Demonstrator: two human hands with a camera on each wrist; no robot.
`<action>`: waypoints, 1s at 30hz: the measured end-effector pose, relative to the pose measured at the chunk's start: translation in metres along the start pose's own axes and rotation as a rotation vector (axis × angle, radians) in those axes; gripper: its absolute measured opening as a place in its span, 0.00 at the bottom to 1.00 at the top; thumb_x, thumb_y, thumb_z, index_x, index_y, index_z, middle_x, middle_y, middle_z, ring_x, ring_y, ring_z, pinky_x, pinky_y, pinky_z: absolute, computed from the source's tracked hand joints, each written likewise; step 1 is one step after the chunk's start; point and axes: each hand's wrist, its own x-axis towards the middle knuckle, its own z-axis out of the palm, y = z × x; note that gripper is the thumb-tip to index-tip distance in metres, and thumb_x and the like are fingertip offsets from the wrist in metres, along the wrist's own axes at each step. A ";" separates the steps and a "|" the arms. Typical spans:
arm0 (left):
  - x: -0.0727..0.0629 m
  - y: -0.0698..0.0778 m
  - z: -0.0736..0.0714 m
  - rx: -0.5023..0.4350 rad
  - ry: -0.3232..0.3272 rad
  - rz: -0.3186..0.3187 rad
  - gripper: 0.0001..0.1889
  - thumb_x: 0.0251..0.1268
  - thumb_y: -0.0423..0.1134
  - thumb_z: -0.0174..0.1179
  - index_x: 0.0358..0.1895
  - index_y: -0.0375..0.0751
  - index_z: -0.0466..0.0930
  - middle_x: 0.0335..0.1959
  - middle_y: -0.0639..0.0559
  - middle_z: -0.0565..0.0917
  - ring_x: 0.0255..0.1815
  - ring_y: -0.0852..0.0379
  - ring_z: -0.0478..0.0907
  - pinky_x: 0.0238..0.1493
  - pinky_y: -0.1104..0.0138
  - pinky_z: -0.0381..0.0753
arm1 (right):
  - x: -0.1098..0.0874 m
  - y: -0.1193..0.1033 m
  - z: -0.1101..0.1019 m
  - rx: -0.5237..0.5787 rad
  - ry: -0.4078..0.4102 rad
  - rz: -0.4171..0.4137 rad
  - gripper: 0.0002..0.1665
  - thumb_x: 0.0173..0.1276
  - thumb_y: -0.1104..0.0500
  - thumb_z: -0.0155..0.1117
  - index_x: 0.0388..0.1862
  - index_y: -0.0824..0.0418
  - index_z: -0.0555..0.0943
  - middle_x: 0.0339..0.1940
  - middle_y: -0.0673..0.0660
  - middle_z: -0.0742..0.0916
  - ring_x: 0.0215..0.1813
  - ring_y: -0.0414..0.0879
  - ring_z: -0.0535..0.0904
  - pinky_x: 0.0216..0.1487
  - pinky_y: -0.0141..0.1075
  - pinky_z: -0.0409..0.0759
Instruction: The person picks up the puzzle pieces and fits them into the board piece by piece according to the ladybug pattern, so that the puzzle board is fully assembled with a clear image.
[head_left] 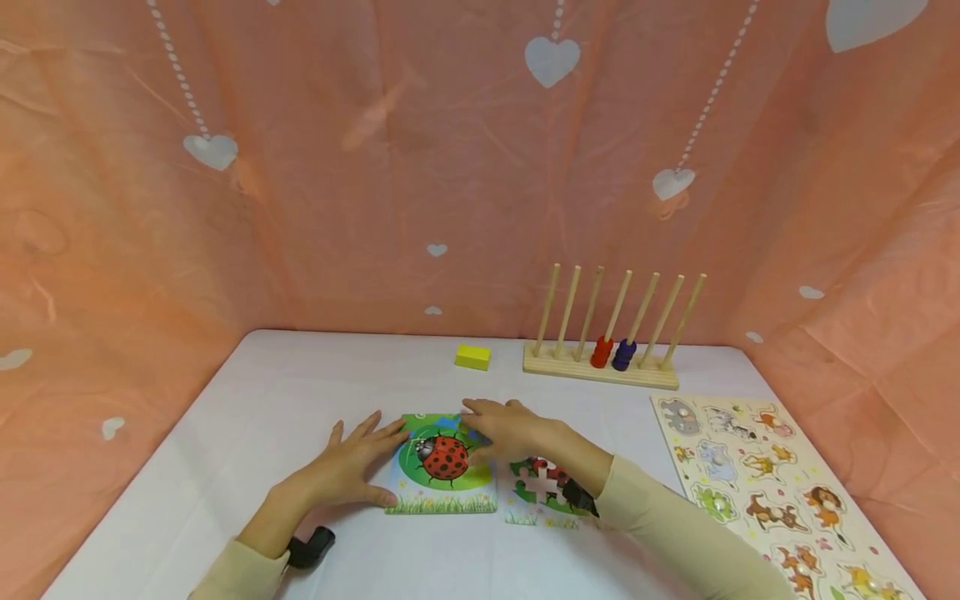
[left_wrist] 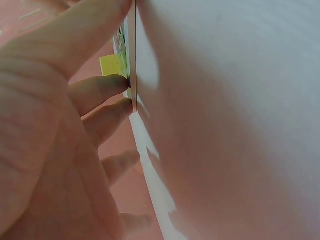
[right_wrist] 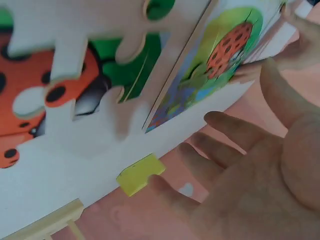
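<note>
A square board with a ladybug picture (head_left: 442,457) lies flat on the white table. My left hand (head_left: 341,471) is at its left side, fingers spread, with thumb and fingertips touching the edge; the left wrist view shows fingertips along the board's thin rim (left_wrist: 133,60). Over the board's upper right side is my right hand (head_left: 510,429), its fingers spread and slightly bent. The right wrist view shows that hand's palm (right_wrist: 250,185) with nothing held. Right of the board, partly under my right forearm, lie joined ladybug jigsaw pieces (head_left: 525,479) with gaps between them.
A yellow block (head_left: 472,358) sits behind the board. At the back right stands a wooden peg rack (head_left: 600,372) with red beads (head_left: 602,352) and dark blue beads (head_left: 624,355). An animal peg puzzle (head_left: 738,475) lies far right. A pink curtain (head_left: 450,183) surrounds the table.
</note>
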 end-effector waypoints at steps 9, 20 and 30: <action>-0.001 0.002 0.000 -0.007 -0.011 -0.014 0.51 0.45 0.60 0.75 0.73 0.38 0.68 0.76 0.40 0.62 0.77 0.28 0.48 0.63 0.23 0.41 | -0.018 -0.007 0.013 -0.040 -0.111 0.010 0.53 0.64 0.36 0.67 0.80 0.56 0.59 0.82 0.54 0.56 0.81 0.51 0.49 0.75 0.61 0.49; -0.005 -0.002 -0.003 -0.027 -0.006 0.017 0.51 0.49 0.62 0.72 0.73 0.36 0.66 0.77 0.39 0.61 0.77 0.29 0.48 0.64 0.25 0.45 | -0.015 -0.004 0.019 -0.058 -0.104 -0.005 0.53 0.64 0.36 0.68 0.80 0.56 0.58 0.83 0.54 0.55 0.82 0.50 0.48 0.75 0.62 0.50; -0.006 -0.021 0.004 -0.038 0.019 0.065 0.54 0.50 0.66 0.70 0.75 0.33 0.62 0.77 0.38 0.60 0.78 0.31 0.45 0.64 0.24 0.39 | -0.014 -0.003 0.021 -0.087 -0.100 -0.002 0.53 0.65 0.35 0.66 0.80 0.55 0.58 0.82 0.54 0.56 0.81 0.51 0.50 0.74 0.61 0.53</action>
